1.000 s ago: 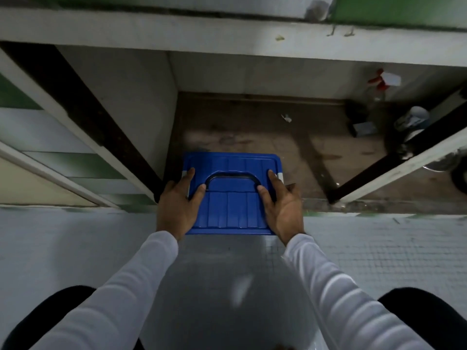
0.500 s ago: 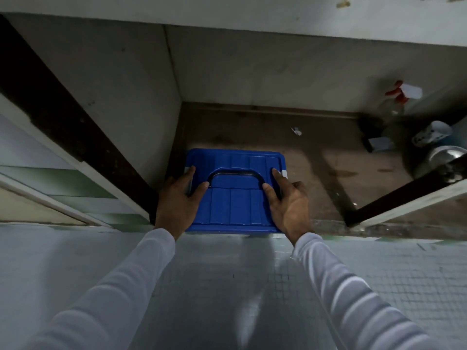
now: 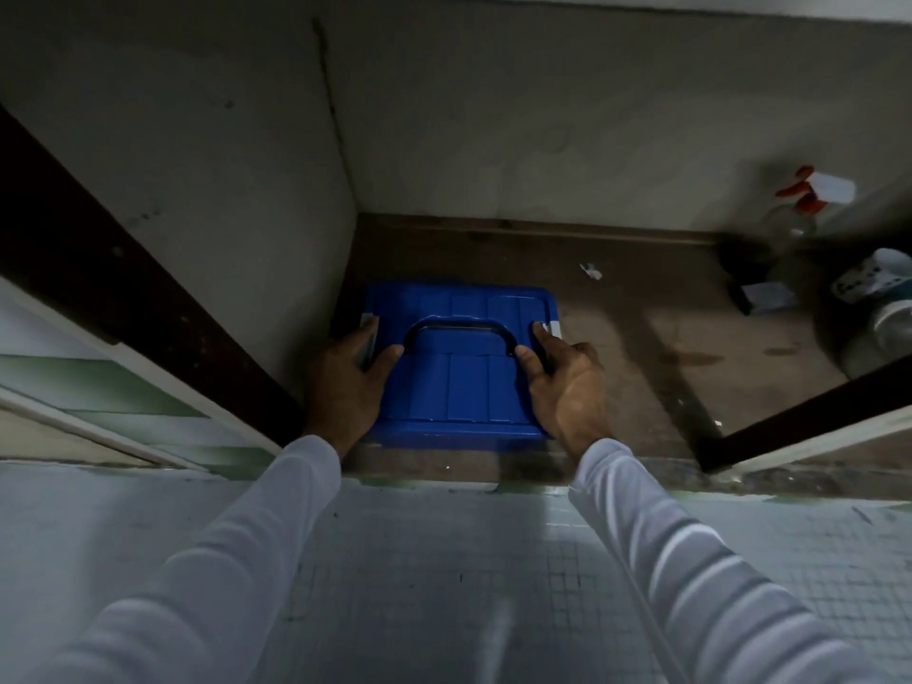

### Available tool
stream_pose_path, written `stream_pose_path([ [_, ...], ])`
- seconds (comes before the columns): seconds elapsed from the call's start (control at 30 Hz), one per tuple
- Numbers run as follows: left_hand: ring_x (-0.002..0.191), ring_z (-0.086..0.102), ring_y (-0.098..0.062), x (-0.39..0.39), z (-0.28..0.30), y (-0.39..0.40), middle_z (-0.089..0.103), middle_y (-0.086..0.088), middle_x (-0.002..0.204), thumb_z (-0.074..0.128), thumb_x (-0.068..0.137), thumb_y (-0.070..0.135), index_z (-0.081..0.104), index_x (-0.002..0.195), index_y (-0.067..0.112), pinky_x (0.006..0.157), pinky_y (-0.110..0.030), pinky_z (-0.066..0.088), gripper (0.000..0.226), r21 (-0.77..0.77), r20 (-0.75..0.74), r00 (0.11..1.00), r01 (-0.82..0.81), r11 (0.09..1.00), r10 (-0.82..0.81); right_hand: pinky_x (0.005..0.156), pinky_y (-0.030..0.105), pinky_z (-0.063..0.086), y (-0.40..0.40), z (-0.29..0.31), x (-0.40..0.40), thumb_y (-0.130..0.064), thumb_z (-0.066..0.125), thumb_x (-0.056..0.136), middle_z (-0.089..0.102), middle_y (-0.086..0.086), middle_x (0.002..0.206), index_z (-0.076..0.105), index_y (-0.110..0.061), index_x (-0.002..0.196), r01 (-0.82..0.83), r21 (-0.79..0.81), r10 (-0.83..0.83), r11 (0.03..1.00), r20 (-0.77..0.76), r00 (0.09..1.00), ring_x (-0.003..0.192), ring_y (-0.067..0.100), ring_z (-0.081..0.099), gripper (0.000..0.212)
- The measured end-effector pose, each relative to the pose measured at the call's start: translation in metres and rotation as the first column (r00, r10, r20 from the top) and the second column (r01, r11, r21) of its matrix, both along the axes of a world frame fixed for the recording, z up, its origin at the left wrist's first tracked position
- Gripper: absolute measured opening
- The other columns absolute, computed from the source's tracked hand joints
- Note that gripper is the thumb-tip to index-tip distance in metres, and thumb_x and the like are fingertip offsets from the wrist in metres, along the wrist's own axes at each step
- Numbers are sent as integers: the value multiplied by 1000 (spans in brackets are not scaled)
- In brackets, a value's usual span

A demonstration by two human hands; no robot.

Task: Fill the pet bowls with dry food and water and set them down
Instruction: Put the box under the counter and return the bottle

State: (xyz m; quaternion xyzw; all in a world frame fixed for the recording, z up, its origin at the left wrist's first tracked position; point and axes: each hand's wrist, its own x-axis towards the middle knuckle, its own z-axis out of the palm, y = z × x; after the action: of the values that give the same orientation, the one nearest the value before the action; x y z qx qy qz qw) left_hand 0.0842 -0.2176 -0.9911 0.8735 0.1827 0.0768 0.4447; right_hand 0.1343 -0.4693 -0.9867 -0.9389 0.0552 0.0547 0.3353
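Our left hand [image 3: 345, 382] grasps the left edge of the blue storage box [image 3: 464, 382], thumb laid across the lid and fingers wrapped down over the side. Our right hand [image 3: 567, 382] does the same on the right edge, thumb resting by the end of the black carry handle [image 3: 459, 330], which lies folded flat on the lid. The box sits on the brown floor of an open low cabinet [image 3: 641, 338], close against the cabinet's left wall, with its near edge just inside the threshold. We judge it to be the dry-food container, though nothing confirms that. No pet bowls are in view.

To the right at the back stand a spray bottle [image 3: 809, 199] with a red trigger and a few pale containers [image 3: 883, 298], well apart from the box. A small white scrap [image 3: 590, 271] lies on the cabinet floor behind the box.

What could go wrong: we hold only the lid's edges, so if the lid is not latched it may pop off as we pull or lift, spilling the contents. The box could also catch on the threshold lip or scrape the left wall.

No brand, label or writing is legible; the light is dim and the right side is blurred.
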Motion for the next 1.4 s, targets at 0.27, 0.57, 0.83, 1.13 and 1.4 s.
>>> stream_pose_path([
  [0.27,141,48,-20,14,2,-1,52,-2,153,70,96,37,52,149,16,111,-28,40,60,-30,-11,1000,-25,999,24,97,43,54,1,-13,19,-60,52,97,60,14,125,53,-32,145,4,-2,-4,1000,34,999,104,32,65,56],
  [0.57,146,42,-21,18,7,-2,46,-1,158,66,98,38,47,153,18,119,-37,38,61,-45,-32,999,-15,999,14,101,35,48,4,-6,21,-56,49,100,53,15,133,53,-28,145,-21,-46,22,999,38,999,108,30,62,53],
  [0.83,149,36,-25,-2,0,-4,35,-3,164,66,96,47,48,153,26,119,-38,34,63,54,-92,994,64,996,-59,124,44,24,5,2,-1,-45,49,103,3,2,169,36,-31,156,-138,-16,138,990,16,990,154,26,16,57],
  [1.13,159,1,-26,-19,11,-13,10,-2,173,23,100,64,38,158,23,127,-50,18,73,446,-216,949,305,841,-229,127,42,8,-3,21,-22,-57,30,103,-15,5,169,11,-27,162,-289,-320,273,902,-97,957,156,28,-4,69],
  [1.4,157,15,-31,-47,54,-24,24,-10,169,20,91,68,41,157,23,125,-48,22,82,480,-451,863,448,754,-226,127,41,8,-14,56,-49,-64,32,100,7,7,170,17,-23,161,-421,-340,376,841,-192,906,155,27,5,75],
])
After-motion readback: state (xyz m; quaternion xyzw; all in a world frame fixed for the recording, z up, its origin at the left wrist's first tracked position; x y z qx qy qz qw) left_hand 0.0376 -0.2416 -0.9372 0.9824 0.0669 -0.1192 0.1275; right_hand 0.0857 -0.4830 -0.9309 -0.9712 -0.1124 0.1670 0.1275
